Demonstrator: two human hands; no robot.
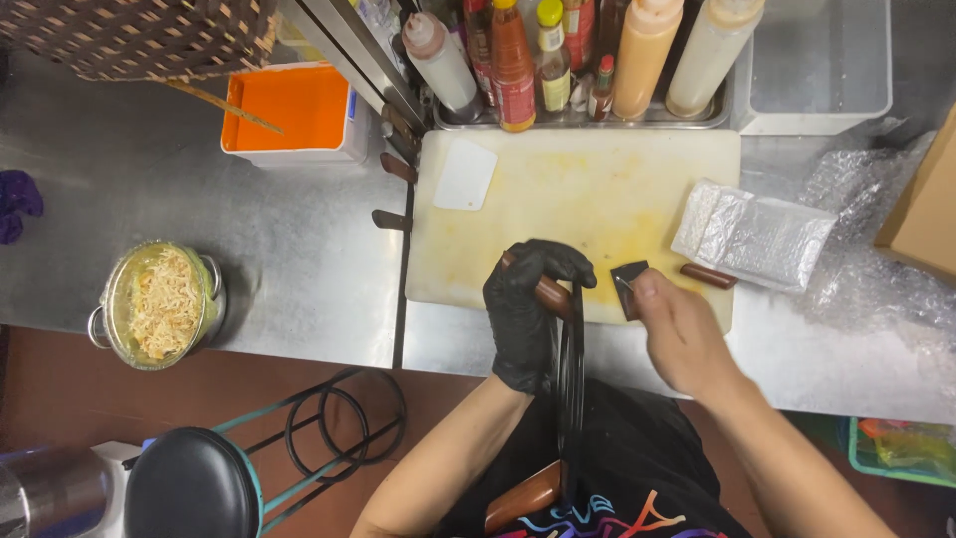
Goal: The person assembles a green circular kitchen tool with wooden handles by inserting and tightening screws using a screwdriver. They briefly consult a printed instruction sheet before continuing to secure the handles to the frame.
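Gripping wooden-handled tool [550, 294]: gloved left hand [526, 299], bare right hand [677, 334] beside

Foil pouch [754, 238] lies on cutting board's [558, 199] right edge, bottles [558, 60] behind.

Cutting board [558, 199] centre bare; scraper [465, 174] at 10 o'clock, sauce bottles [558, 60] block 12, foil packet [754, 237] 3.

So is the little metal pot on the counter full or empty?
Full, nearly to the brim: the metal pot on the steel counter holds a heap of pale shredded food under a clear cover.
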